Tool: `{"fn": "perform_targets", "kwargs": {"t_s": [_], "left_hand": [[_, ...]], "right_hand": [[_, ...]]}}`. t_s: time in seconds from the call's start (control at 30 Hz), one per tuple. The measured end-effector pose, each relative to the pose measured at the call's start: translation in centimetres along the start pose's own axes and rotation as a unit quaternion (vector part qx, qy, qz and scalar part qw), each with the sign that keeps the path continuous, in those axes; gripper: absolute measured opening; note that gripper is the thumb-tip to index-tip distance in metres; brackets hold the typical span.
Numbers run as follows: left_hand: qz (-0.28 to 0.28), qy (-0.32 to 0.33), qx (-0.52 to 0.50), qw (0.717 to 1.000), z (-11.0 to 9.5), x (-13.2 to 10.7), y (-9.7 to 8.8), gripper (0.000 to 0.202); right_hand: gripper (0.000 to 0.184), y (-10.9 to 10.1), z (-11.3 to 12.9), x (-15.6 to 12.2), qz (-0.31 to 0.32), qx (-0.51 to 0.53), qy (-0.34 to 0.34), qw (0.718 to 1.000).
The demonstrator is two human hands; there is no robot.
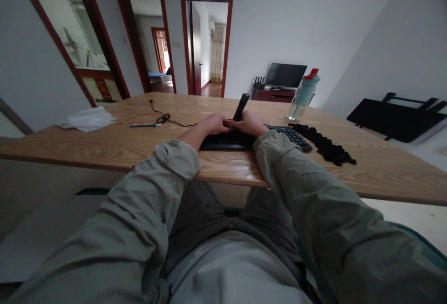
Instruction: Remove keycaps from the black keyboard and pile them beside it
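Note:
A black keyboard (226, 143) lies near the table's front edge, partly covered by my hands; its right-hand keys show, while its left and middle part looks dark and flat. My right hand (250, 124) is closed around a thick black cylindrical handle (240, 106), which tilts up and to the right; its lower end is hidden. Against it, over the keyboard, my left hand (215, 124) has its fingers bent together, and what they pinch is too small to make out. Right of the keyboard spreads a strip of small black pieces that look like loose keycaps (324, 145).
A clear bottle with a red lid (302, 94) stands at the back right of the wooden table (104, 148). To the left lie a black cable (163, 118), a thin blue stick (143, 125) and crumpled white tissue (87, 119). A television (286, 75) stands by the far wall.

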State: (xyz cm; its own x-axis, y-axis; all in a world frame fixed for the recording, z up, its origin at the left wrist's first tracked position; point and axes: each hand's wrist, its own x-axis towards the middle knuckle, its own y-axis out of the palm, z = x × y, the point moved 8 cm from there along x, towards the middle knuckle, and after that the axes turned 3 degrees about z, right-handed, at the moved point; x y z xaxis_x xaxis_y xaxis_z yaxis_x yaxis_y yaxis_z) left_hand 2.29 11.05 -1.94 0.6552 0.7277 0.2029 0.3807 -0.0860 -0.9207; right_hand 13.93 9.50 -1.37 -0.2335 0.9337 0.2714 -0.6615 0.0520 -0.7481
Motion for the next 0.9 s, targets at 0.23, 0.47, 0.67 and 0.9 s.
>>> {"fn": "perform_targets", "kwargs": {"t_s": [0.23,0.47,0.67,0.9], "left_hand": [[-0.025,0.024,0.048,0.998,-1.1,-0.3,-0.1,0.027],[-0.032,0.017,0.083,0.996,-1.4,-0.2,-0.2,0.028],[-0.039,0.026,0.074,0.996,-1.2,-0.2,-0.3,0.028],[-0.018,0.037,0.032,0.999,-0.6,-0.1,-0.1,0.028]], "right_hand": [[0.022,0.5,-1.3,0.4,-0.056,0.049,-0.049,0.996],[0.020,0.3,-2.1,0.5,-0.065,0.099,-0.012,0.993],[0.029,0.3,-2.0,0.4,-0.069,0.067,-0.010,0.995],[0.030,0.6,-0.9,0.4,-0.081,-0.036,-0.048,0.995]]}}
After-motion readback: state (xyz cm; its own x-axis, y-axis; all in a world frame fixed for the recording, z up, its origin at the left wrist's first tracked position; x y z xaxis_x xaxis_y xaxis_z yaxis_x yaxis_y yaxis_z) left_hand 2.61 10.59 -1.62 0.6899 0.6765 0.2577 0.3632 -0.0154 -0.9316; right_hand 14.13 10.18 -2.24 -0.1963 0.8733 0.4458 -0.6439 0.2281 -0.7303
